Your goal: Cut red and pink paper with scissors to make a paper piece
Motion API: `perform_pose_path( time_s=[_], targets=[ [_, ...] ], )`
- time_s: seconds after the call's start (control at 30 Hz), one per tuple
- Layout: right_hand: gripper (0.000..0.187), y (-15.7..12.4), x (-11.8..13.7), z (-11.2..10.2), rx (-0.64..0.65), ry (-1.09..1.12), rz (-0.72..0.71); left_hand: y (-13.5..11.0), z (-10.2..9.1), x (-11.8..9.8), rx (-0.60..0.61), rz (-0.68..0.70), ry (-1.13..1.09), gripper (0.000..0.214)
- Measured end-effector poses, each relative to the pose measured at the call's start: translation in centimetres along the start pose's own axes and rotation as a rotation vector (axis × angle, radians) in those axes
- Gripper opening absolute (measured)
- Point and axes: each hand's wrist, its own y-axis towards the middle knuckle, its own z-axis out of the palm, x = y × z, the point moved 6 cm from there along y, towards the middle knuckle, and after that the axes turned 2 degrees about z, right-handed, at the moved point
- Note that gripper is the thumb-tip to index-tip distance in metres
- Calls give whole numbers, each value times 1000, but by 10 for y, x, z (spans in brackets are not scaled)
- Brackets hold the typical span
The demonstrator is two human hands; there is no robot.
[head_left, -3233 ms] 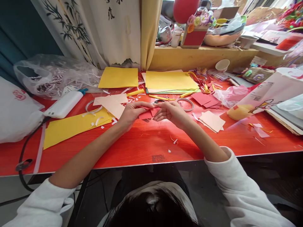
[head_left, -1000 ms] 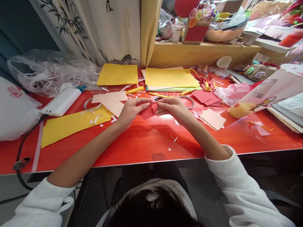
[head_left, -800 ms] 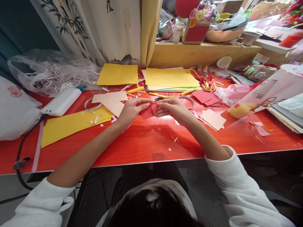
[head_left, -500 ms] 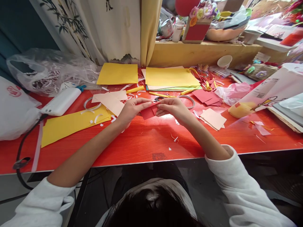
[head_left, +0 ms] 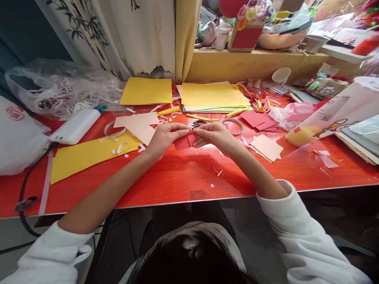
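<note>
A small piece of red paper (head_left: 182, 143) is held between my two hands above the red table. My left hand (head_left: 166, 138) pinches its upper left edge, thumb and fingers closed. My right hand (head_left: 213, 135) grips its right side, and those fingertips cover part of the paper. A fold or overlapping edge shows near the paper's right side. Just behind the fingertips lie scissors (head_left: 199, 123) with dark handles, partly hidden. A roll of tape (head_left: 232, 126) lies beyond my right hand. Pale pink paper sheets (head_left: 139, 125) lie by my left hand.
Yellow sheets (head_left: 146, 91) and a stack topped with yellow paper (head_left: 211, 96) lie at the back. Red squares (head_left: 259, 120) and pink squares (head_left: 266, 148) are on the right, near a leaning plastic cup (head_left: 328, 110). A white power strip (head_left: 76, 127) and plastic bags (head_left: 22, 138) sit left.
The red paper has tilted slightly and its top edge has dropped between my fingertips. Both hands stay in nearly the same place, still gripping it.
</note>
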Motion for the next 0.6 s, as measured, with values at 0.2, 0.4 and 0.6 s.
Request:
perform_pose_path(
  time_s=[0.2,0.4,0.6],
  targets=[
    [23,-1,3,0,-54,-89,-84,0,1,4,2,-39,-28,23],
    [20,-4,10,-1,-137,-364,-240,-1,3,8,22,-122,-59,29],
    [23,-5,12,-1,-131,-534,-311,-3,2,-5,78,-37,120,24]
  ],
)
